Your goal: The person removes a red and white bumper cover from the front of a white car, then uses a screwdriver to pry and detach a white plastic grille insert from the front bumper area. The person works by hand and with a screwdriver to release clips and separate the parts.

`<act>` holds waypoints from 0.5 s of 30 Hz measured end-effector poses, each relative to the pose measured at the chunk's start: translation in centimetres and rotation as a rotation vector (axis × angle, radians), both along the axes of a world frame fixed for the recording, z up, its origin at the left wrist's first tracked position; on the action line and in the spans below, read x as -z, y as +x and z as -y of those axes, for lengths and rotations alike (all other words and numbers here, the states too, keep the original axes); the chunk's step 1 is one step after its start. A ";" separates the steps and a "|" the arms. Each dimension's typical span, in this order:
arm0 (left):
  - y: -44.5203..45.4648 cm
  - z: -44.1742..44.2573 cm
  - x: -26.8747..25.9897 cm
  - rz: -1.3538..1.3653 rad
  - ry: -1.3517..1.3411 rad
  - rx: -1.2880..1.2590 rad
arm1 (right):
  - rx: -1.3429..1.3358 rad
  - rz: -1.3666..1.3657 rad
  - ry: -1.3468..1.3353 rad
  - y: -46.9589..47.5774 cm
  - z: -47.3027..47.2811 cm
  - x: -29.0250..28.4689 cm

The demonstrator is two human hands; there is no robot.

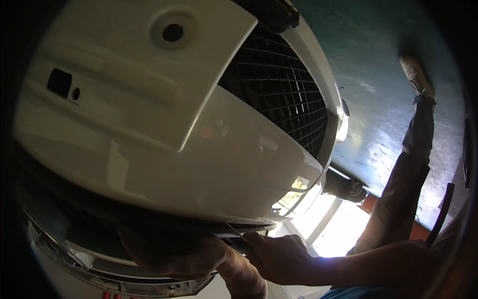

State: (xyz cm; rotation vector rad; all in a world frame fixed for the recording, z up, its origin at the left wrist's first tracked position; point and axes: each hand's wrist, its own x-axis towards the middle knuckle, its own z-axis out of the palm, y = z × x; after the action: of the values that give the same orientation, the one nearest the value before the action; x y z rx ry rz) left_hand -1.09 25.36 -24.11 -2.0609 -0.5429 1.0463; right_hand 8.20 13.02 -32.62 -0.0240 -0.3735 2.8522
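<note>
A glossy white car body panel fills the middle, with a dark gap along its lower edge. At that gap my right hand has thumb and forefinger pinched on a thin rod-like piece, whose tip meets the panel edge. My left hand reaches into the shadow under the same edge, left of my right hand. Its fingertips are too dark to show what they touch or hold. Below it, a second light-coloured body part with a dark trim strip curves along.
A raised white section has a round recessed hole and a rectangular cut-out. Behind it lies a dark lined grid. A trousered leg and a light shoe are on the greenish floor. Strong light enters a bright opening.
</note>
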 end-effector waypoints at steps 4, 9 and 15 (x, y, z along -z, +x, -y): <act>0.1 0.1 0.1 0.007 -0.015 0.002 | 0.029 -0.103 -0.250 -0.4 1.2 0.0; 0.4 0.4 0.1 -0.003 -0.029 0.012 | 0.090 -0.136 -0.535 -1.2 2.5 -1.2; 0.4 -0.1 0.2 0.022 -0.055 0.007 | 0.142 -0.069 -0.536 -1.6 3.1 -1.6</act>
State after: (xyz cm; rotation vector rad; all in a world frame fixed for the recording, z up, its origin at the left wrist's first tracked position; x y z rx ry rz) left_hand -0.64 25.48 -24.28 -2.1233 -0.5226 1.0459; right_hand 6.64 9.88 -31.03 -0.0516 0.3950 2.7134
